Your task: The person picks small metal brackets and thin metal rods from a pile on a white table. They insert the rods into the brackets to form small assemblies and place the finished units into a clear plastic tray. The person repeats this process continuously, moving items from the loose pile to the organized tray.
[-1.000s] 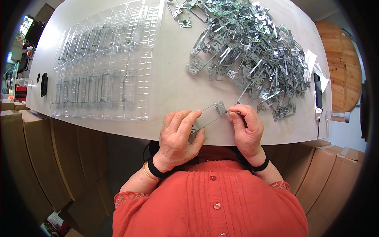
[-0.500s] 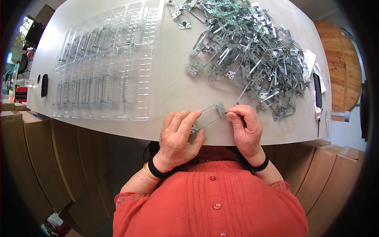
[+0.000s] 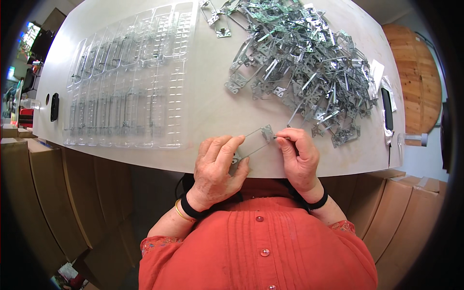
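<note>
Near the table's front edge, my left hand (image 3: 216,166) grips one end of a metal bracket (image 3: 267,134), made of two small plates joined by two thin rods. My fingers partly cover its near plate. The far plate points up and right, toward my right hand (image 3: 300,155). There my thumb and forefinger are pinched together on a thin dark piece (image 3: 280,137), whose tip meets or nearly touches that plate. It is too small to name. A large heap of similar metal brackets (image 3: 304,63) lies beyond my right hand.
Clear plastic trays (image 3: 178,104) with metal parts in their slots lie on the left of the white table (image 3: 208,87). Dark oblong things lie at the left (image 3: 54,107) and right edges, the right one among white paper. Cardboard boxes (image 3: 386,208) stand below on both sides.
Both hands keep the same grip on the bracket and the thin piece. Only a very slight shift of the whole picture shows.
</note>
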Available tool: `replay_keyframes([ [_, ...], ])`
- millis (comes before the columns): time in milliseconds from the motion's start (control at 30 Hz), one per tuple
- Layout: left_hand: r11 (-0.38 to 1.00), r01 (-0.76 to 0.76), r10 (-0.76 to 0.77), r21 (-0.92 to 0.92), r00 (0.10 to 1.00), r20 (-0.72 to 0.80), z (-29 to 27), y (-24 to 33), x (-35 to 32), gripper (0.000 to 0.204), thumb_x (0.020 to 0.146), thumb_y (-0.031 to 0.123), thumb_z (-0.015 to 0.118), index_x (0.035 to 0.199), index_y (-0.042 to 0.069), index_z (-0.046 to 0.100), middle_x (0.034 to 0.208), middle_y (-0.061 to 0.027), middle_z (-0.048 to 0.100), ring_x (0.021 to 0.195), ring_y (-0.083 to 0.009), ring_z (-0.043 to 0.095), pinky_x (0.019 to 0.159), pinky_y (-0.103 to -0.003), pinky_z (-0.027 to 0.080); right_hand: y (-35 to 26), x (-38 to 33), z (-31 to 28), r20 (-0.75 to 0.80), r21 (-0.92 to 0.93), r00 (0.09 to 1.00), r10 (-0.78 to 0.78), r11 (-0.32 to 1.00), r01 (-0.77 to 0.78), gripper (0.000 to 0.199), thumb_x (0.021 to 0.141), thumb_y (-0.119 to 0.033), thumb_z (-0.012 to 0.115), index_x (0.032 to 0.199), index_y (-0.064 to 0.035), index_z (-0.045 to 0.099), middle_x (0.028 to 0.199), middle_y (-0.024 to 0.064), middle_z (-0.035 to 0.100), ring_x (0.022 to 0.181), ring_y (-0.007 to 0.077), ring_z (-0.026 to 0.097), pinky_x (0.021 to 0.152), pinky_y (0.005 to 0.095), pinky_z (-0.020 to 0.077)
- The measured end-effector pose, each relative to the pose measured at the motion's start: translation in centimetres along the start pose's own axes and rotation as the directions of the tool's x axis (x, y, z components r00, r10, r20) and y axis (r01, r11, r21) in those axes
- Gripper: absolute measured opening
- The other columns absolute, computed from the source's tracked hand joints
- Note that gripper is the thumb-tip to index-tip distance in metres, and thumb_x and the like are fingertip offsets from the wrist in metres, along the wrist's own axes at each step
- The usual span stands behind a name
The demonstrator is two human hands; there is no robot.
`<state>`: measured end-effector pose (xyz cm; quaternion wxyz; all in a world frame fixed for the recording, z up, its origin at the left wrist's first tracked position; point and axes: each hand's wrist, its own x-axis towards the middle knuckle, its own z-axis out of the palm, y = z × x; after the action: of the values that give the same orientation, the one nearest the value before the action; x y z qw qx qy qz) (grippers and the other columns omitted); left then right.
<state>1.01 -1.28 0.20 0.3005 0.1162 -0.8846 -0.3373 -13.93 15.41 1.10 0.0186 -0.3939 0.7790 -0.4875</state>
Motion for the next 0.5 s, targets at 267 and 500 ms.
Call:
replay_keyframes([
  [267, 1.000, -0.002, 0.002, 0.001, 1.000, 0.004, -0.01, 0.02, -0.02, 0.057, 0.074, 0.001, 0.084, 0.129, 0.002, 0.069, 0.113, -0.0148, 0.070, 0.096, -0.0327, 0.065, 0.086, -0.042, 0.054, 0.39, -0.33, -0.12, -0.004, 0.050, 1.000, 0.002, 0.999, -0.002, 0.012, 0.101, -0.004, 0.076, 0.109, -0.0027, 0.068, 0.107, 0.0125, 0.074, 0.082, 0.0185, 0.067, 0.073, 0.0292, 0.0540],
  [500, 1.000, -0.004, 0.004, -0.007, 0.996, 0.084, -0.74, 0.63, 0.55, 0.057, 0.077, -0.002, 0.081, 0.132, 0.004, 0.070, 0.121, -0.0127, 0.073, 0.106, -0.0331, 0.066, 0.094, -0.042, 0.052, 0.24, -0.41, -0.44, 0.031, 0.181, 0.998, 0.060, 0.981, -0.064, 0.010, 0.106, -0.008, 0.071, 0.107, -0.0019, 0.064, 0.114, 0.0142, 0.075, 0.078, 0.0112, 0.063, 0.071, 0.0261, 0.0515],
])
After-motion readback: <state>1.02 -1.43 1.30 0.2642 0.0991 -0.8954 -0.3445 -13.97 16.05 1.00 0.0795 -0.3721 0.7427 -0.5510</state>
